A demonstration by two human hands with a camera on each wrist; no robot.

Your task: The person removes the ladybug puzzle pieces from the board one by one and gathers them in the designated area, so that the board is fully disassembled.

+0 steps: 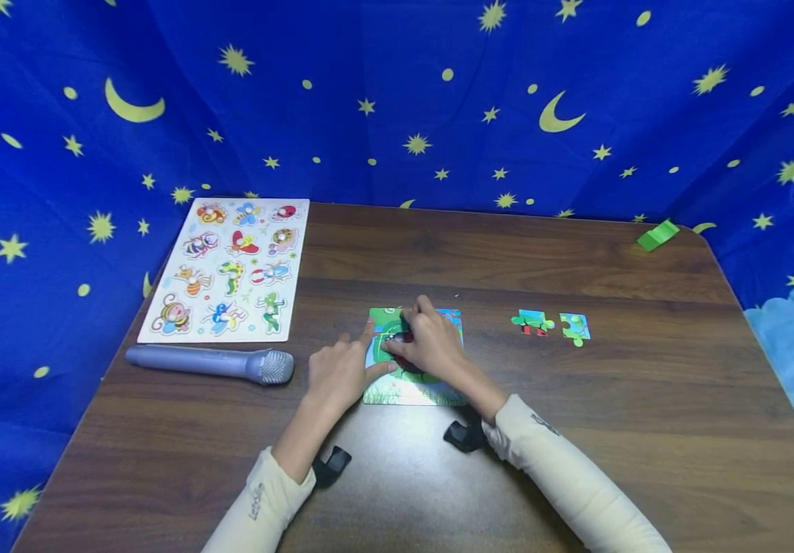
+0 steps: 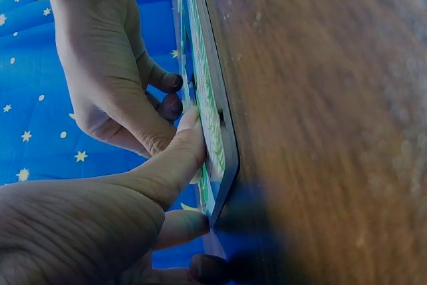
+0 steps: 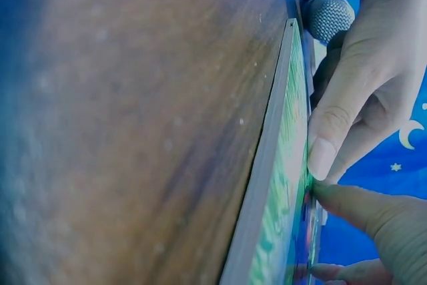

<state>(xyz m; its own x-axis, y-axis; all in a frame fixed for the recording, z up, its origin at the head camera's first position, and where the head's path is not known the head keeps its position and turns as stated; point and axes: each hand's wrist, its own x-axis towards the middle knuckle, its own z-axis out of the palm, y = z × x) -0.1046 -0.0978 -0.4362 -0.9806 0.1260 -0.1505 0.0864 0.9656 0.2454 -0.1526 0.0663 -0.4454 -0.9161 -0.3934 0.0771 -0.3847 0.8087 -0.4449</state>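
A jigsaw puzzle board (image 1: pixel 411 393) with a ladybird picture on green and blue lies at the middle of the table. My left hand (image 1: pixel 339 374) rests at its left side, thumb laid on the picture and index finger straight along the edge. Over the upper part of the board, my right hand (image 1: pixel 433 342) holds a puzzle piece between spread thumb and bent fingers; the hand hides most of that piece. In the right wrist view, the left thumb (image 3: pixel 323 155) meets the right thumb (image 3: pixel 353 205) at the board's surface. Two loose puzzle pieces (image 1: pixel 534 322) (image 1: pixel 575 328) lie right of the board.
A white peg puzzle board (image 1: pixel 231 269) with insect pictures lies at the back left. In front of it is a grey-blue microphone (image 1: pixel 206 362). A small green object (image 1: pixel 658 235) sits near the back right corner. Blue star-patterned cloth (image 1: pixel 397 100) hangs behind the table.
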